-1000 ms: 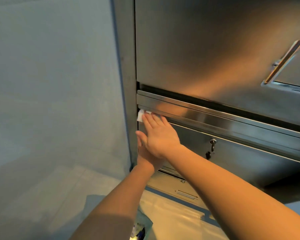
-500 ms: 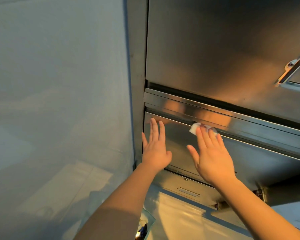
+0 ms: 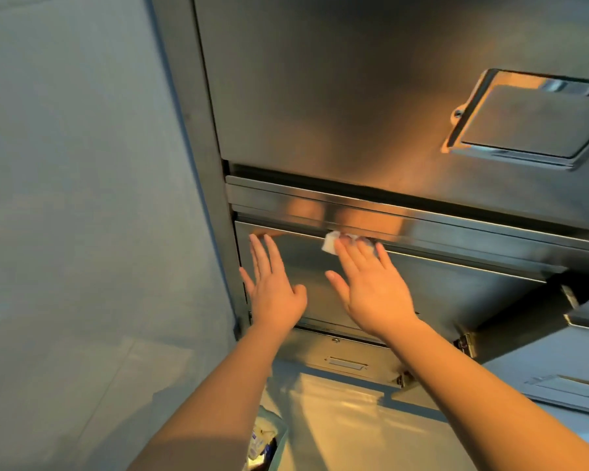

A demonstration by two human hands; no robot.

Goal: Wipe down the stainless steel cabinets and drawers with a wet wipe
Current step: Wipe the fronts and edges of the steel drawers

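A pale wall (image 3: 75,198) fills the left third of the frame, its surface plain and softly lit. Beside it, a steel cabinet (image 3: 337,96) takes up the centre and right, its large upper door brushed and glowing with warm orange reflections. A recessed handle (image 3: 531,120) sits in that door at the upper right. Below the door, a long horizontal rail (image 3: 422,219) runs from centre left down toward the right edge, mirroring the hands beneath it. Under the rail lies a drawer (image 3: 456,287), its front tilted toward the camera. A second, lower drawer (image 3: 347,358) with a small slot pull shows at lower centre, and a pale floor (image 3: 337,419) spreads beneath it.

Two bare forearms rise from the bottom of the frame. The right hand (image 3: 371,294), in the centre, lies flat against the drawer front with fingers straight and spread, the fingertips pressing a white wipe (image 3: 332,244) against the drawer's top edge, just under the rail. The wipe is crumpled, partly covered by the fingers, with its left corner showing. The left hand (image 3: 272,287), just left of centre, also lies flat and released on the drawer front, fingers straight and pointing up, holding nothing. The hands are near each other but apart. A small bin (image 3: 269,443) with packaging inside shows at the bottom centre, partly hidden by the left forearm.
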